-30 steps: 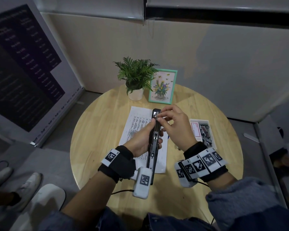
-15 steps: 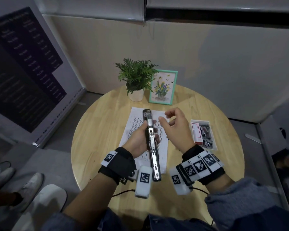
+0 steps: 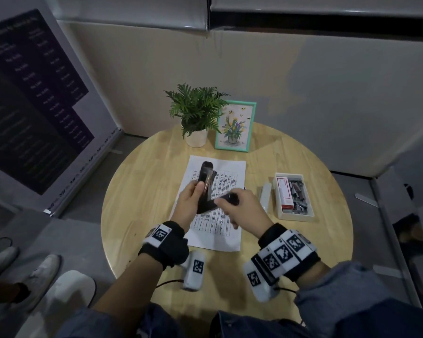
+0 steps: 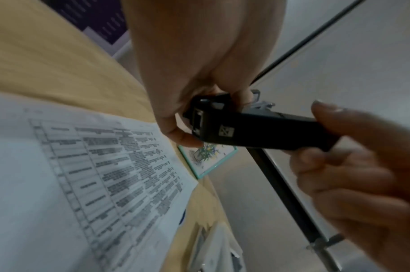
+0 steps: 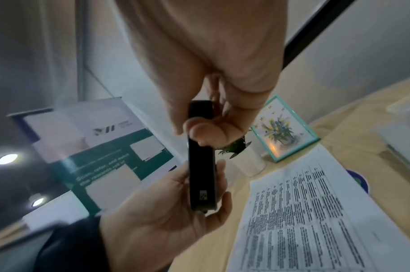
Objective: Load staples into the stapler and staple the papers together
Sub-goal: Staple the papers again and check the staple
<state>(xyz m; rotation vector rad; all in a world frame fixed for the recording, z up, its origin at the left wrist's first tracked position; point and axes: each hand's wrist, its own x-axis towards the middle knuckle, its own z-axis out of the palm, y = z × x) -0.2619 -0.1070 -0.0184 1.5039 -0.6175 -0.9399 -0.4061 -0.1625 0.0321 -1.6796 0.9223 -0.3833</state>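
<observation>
The stapler is now found hinged open into a V above the papers, where half a second earlier it was held as one straight closed bar. The base and magazine half is held upright by the left hand, its grip clamped round that half near the hinge. The black top cover has been swung down and to the right and is pinched at its free end by the right hand, whose grip is likewise closed on it. In the left wrist view bright metal of the magazine is seen at the hinge; whether staples already lie in the channel cannot be told. The stapler is carried clear of the worktop. The box of staples stands untouched well to the right of the papers. It is judged that the opening step is done and loading is not yet begun; one hand must be freed to fetch a strip
</observation>
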